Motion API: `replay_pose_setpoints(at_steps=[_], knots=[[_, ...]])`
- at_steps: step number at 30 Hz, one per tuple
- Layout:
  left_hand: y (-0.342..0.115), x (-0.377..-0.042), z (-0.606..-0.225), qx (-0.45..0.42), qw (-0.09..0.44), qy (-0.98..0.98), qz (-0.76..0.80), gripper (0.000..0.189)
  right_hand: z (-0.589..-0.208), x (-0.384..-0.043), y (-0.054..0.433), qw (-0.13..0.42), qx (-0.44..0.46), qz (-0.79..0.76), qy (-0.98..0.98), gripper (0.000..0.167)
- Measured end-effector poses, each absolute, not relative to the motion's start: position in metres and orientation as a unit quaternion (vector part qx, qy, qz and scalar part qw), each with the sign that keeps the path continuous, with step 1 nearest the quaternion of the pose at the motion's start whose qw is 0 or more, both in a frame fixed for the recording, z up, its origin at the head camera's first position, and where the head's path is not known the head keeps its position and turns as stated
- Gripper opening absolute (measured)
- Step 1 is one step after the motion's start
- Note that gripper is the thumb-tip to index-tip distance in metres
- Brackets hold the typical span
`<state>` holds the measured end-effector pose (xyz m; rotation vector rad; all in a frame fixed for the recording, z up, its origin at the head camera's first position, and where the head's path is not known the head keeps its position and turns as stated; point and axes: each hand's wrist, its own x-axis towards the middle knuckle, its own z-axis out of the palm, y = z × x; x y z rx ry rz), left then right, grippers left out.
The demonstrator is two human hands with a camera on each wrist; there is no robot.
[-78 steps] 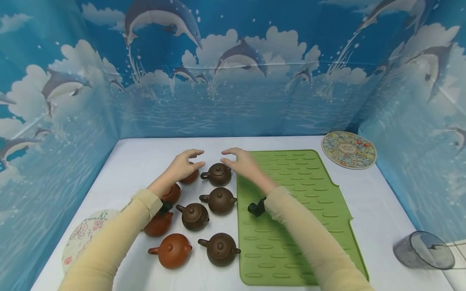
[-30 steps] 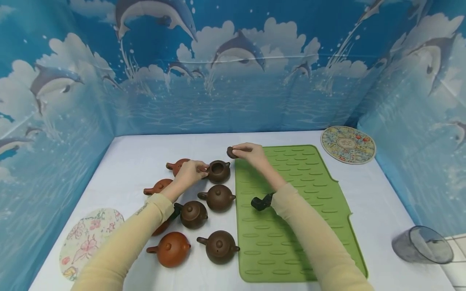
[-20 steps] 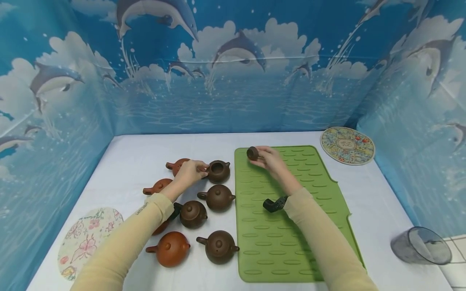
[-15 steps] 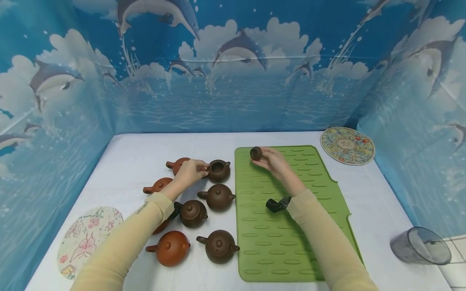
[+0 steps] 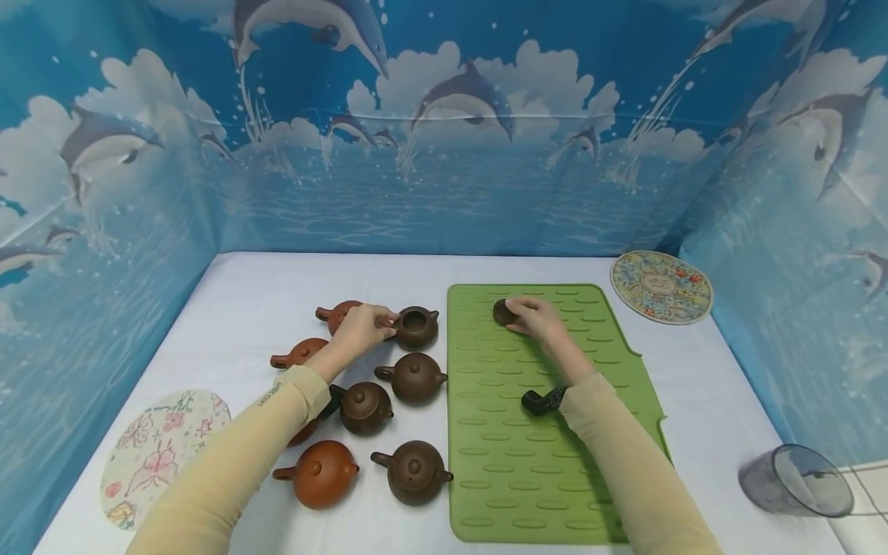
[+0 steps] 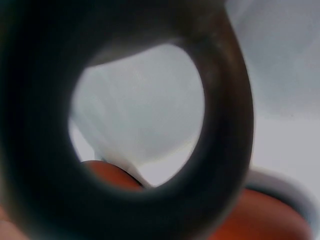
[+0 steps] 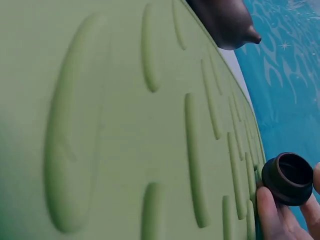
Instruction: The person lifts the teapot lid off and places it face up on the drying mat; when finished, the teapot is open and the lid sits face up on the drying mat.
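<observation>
In the head view, my left hand (image 5: pixel 359 333) pinches the handle of a dark brown teapot (image 5: pixel 420 333), whose round mouth stands uncovered. My right hand (image 5: pixel 541 321) holds that pot's small dark lid (image 5: pixel 502 312) over the far part of the green ribbed mat (image 5: pixel 486 401). The right wrist view shows the lid (image 7: pixel 287 181) gripped between fingertips (image 7: pixel 267 207), its hollow collar turned toward the camera, close to the mat. A blurred dark ring (image 6: pixel 227 115) fills much of the left wrist view, with reddish-brown pot surfaces (image 6: pixel 265 220) below.
More dark brown teapots (image 5: pixel 414 378) stand nearer me beside the mat, with reddish-brown teapots (image 5: pixel 324 474) left of them, partly under my left arm. A floral disc (image 5: pixel 166 455) lies at left, a patterned disc (image 5: pixel 662 285) back right. A grey transparent cup (image 5: pixel 794 479) lies at right.
The left hand has taken hold of the far teapot's handle. The right hand has lifted off its lid, carried it right over the mat, and turned and lowered it slightly.
</observation>
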<state>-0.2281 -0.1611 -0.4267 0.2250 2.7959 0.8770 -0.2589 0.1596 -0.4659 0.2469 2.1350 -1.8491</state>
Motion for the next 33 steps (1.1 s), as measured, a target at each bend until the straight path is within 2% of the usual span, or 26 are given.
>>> replay_pose_setpoints(at_steps=[17,33], knots=[[-0.1616,-0.2291,-0.4284,0.074,0.103,0.947,0.296,0.032,-0.4722,-0.2564,0.1521,0.08,0.088,-0.536,0.836,0.046],[-0.1608,-0.2292,-0.4288,0.074,0.098,0.947,0.296,0.032,-0.4663,-0.2534,0.1527,0.094,0.069,-0.503,0.856,0.043]])
